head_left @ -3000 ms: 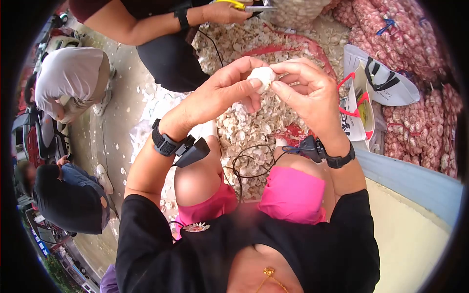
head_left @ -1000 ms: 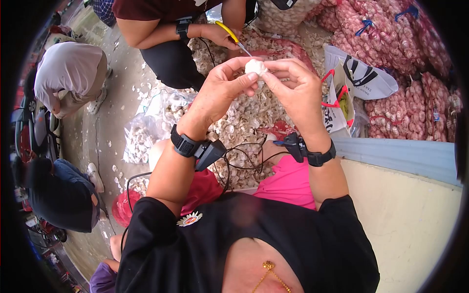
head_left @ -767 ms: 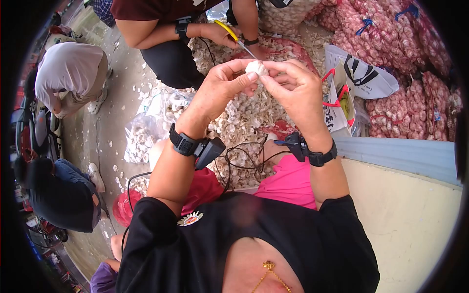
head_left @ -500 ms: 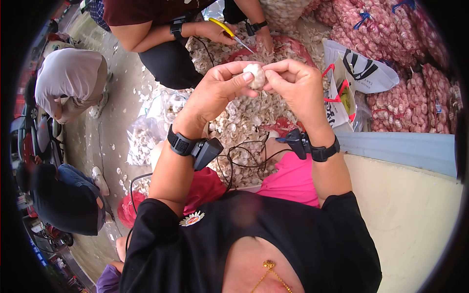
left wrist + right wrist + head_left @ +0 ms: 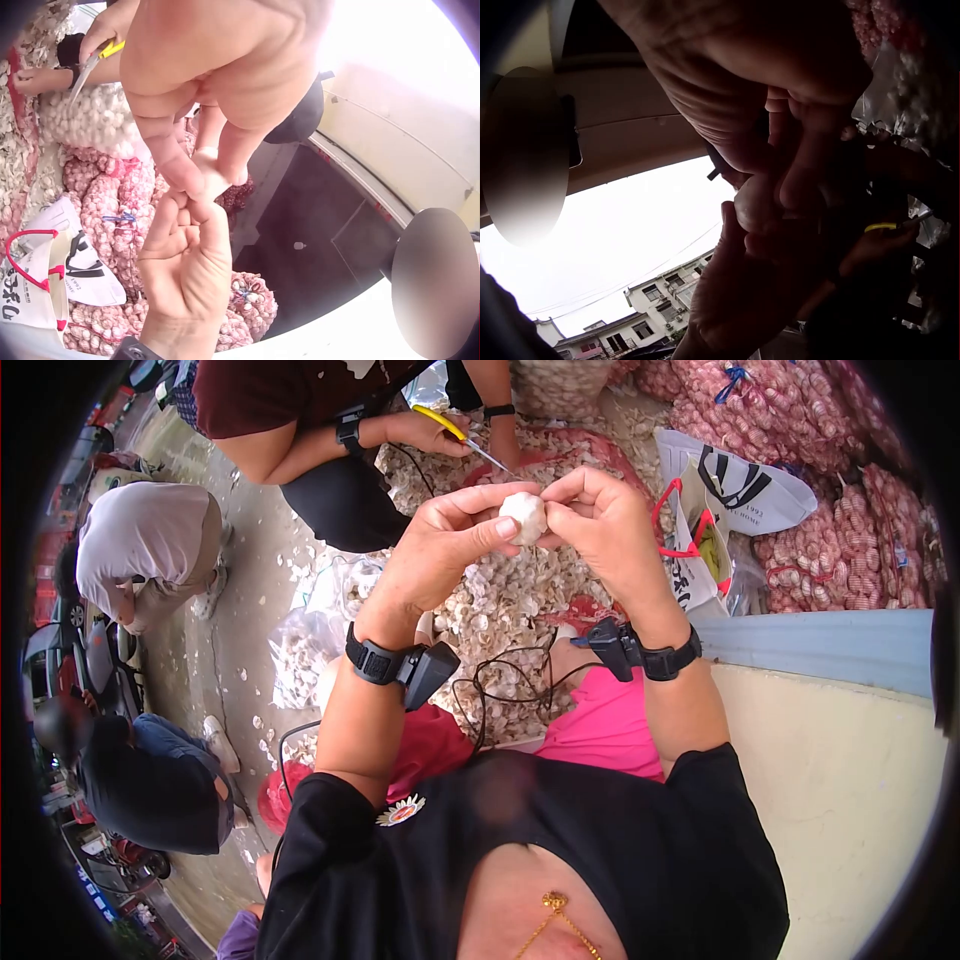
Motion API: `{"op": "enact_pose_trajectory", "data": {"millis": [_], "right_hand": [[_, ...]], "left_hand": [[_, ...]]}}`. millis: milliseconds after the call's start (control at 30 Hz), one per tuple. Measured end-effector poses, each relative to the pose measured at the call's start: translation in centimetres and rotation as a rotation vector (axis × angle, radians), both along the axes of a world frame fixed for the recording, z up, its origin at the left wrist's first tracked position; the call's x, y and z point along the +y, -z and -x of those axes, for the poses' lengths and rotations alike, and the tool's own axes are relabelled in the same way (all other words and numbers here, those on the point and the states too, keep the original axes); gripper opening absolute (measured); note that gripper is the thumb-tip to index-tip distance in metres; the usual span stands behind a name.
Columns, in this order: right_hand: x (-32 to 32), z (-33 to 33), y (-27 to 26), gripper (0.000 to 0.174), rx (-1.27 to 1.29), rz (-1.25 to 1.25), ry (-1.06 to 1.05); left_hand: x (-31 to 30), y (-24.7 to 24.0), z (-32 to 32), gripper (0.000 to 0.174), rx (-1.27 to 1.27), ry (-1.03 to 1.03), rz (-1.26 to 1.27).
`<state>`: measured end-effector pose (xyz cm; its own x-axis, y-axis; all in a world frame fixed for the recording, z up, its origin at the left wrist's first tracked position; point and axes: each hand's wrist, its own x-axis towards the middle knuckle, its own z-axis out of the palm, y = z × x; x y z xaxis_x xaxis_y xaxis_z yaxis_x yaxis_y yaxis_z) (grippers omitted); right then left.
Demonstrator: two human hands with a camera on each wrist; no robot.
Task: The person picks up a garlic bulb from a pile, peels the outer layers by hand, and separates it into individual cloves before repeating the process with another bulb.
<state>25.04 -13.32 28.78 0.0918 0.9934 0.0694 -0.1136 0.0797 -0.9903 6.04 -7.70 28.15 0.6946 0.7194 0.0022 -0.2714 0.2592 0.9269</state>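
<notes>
In the head view a white garlic bulb (image 5: 523, 518) is held up between my two hands, above a heap of peelings. My left hand (image 5: 450, 540) grips it from the left, thumb on the near side and fingers behind. From the right, the thumb and forefinger of my right hand (image 5: 602, 525) pinch at the bulb's edge. The left wrist view shows the fingertips of both hands meeting at the garlic bulb (image 5: 211, 174), mostly covered by the left fingers. Dark in the right wrist view, the garlic bulb (image 5: 754, 206) sits between the fingers of both hands.
Garlic peelings (image 5: 500, 605) cover the ground below. Across from me a person's hand (image 5: 432, 432) holds yellow-handled scissors (image 5: 440, 422). Red net sacks of garlic (image 5: 830, 555) and a white tote bag (image 5: 690, 565) stand at right, beside a low wall (image 5: 830, 780). A plastic bag of garlic (image 5: 300, 655) lies left.
Both hands keep the garlic bulb and have turned it; the right fingers have shifted along its edge. The other person's scissors have moved down from the top of the view.
</notes>
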Motion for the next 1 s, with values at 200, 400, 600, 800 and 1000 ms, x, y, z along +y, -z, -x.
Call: {"op": "enact_pose_trajectory", "data": {"millis": [200, 400, 600, 800, 1000], "right_hand": [[-0.1, 1.2, -0.8, 0.020, -0.052, -0.088, 0.027], [-0.1, 1.0, -0.5, 0.020, -0.259, -0.119, 0.061], [-0.1, 0.4, -0.3, 0.021, -0.217, -0.018, 0.001], [-0.2, 1.0, -0.3, 0.016, -0.032, 0.009, -0.002], [-0.3, 2.5, 0.5, 0.008, -0.582, -0.233, 0.306]], "left_hand": [[0.2, -0.1, -0.2, 0.039, -0.050, -0.031, 0.070], [0.0, 0.4, -0.3, 0.046, 0.142, -0.044, -0.119], [0.0, 0.4, -0.2, 0.041, 0.264, -0.061, -0.317], [-0.1, 0.2, -0.2, 0.039, 0.208, -0.053, -0.128], [-0.2, 1.1, -0.9, 0.037, 0.169, -0.224, -0.109]]}}
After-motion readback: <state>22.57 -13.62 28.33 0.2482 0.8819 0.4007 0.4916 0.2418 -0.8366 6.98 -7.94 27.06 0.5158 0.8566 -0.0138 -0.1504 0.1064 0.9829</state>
